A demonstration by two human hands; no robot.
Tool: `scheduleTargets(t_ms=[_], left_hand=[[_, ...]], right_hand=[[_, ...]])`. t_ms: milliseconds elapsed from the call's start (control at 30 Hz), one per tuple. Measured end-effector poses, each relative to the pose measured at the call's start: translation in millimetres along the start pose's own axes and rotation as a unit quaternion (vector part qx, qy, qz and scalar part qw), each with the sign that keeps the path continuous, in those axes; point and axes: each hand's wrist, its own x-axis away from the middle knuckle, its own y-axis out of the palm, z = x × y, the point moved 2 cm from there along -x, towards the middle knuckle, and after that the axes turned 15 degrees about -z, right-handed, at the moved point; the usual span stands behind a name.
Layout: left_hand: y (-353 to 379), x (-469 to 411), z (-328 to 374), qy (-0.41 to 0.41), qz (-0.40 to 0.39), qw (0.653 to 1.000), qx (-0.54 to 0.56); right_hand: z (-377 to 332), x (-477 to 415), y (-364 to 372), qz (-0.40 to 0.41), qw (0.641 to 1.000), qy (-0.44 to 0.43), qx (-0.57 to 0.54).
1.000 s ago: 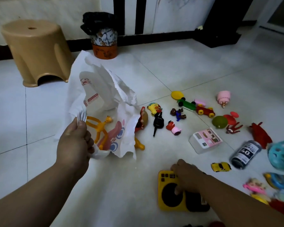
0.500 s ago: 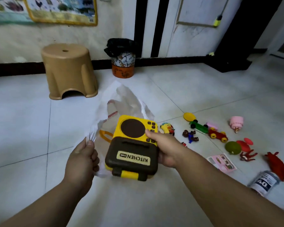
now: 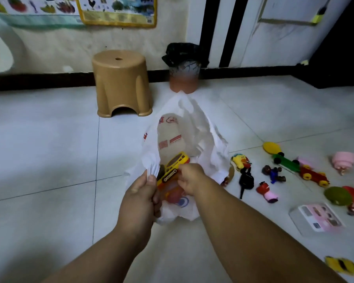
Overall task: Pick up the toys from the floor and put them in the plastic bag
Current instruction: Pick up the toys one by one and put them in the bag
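Note:
A white plastic bag point(image 3: 202, 137) with red print stands open on the tiled floor at centre. My left hand point(image 3: 140, 198) pinches its near rim. My right hand point(image 3: 191, 178) is at the bag's mouth, gripping the yellow and brown kitchen toy point(image 3: 173, 167), which is tilted and partly inside the bag. To the right on the floor lie loose toys: a yellow duck figure point(image 3: 240, 161), a black toy point(image 3: 246, 180), a green and red car point(image 3: 300, 168), a pink toy point(image 3: 343, 160), a pink card box point(image 3: 319, 218) and a yellow car point(image 3: 341, 265).
A tan plastic stool point(image 3: 121, 82) stands behind the bag near the wall. A small bin with a black liner point(image 3: 184, 68) is beside it. Posters hang on the wall. A dark door frame point(image 3: 335, 48) rises at the far right.
My right hand lifted the yellow kitchen toy from the floor, carried it left and lowered it into the bag's mouth. My left hand kept hold of the bag rim.

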Motion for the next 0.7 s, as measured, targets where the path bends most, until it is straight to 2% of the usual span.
scheduleTargets(t_ms=[100,200,333,433,500,600,633,700], left_hand=[[-4,0,0,-0.006,0.005,1.000,0.006],[-3,0,0,-0.012,0.004,1.000,0.005],[5,4,-4,-0.024,-0.018,0.999,0.017],[14,10,-11,-0.033,-0.036,0.998,0.027],[20,12,-16,-0.036,-0.032,0.998,0.029],[26,13,-17,-0.022,-0.002,1.000,0.021],[27,13,-17,-0.013,0.009,1.000,0.020],[26,14,-13,-0.003,0.027,0.999,0.024]], right_hand=[[-9,9,-30,0.041,0.990,-0.052,0.123],[-29,41,-66,0.073,0.974,-0.112,0.185],[-42,110,-97,-0.042,0.974,-0.129,0.182],[-26,161,-126,-0.063,0.952,-0.074,0.289],[-2,181,-151,-0.042,0.913,-0.019,0.404],[45,183,-182,-0.022,0.809,0.072,0.582],[58,177,-186,-0.020,0.779,0.088,0.621],[77,152,-185,-0.023,0.745,0.094,0.660]])
